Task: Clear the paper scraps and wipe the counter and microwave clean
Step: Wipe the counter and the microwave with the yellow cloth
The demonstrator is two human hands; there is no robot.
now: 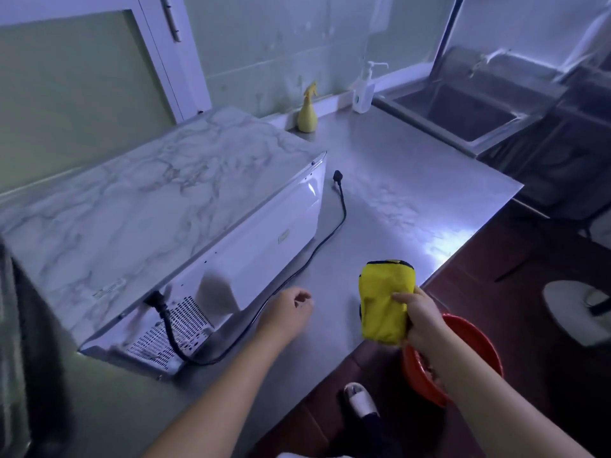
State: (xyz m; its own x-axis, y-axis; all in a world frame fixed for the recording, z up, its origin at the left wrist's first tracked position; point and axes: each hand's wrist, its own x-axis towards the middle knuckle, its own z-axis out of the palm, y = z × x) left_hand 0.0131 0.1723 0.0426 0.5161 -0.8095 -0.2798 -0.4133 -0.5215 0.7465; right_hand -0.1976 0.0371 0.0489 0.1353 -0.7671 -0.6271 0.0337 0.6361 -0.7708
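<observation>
A microwave with a marble-patterned top stands on the steel counter, its white back panel turned toward me. Its black power cord trails unplugged over the counter. My right hand grips a folded yellow cloth just above the counter's front edge. My left hand hovers over the counter beside the microwave's back, fingers curled and holding nothing. No paper scraps show on the counter.
A yellow spray bottle and a white pump bottle stand against the back wall. A steel sink lies at the far right. A red basin sits on the floor below the counter edge, near my foot.
</observation>
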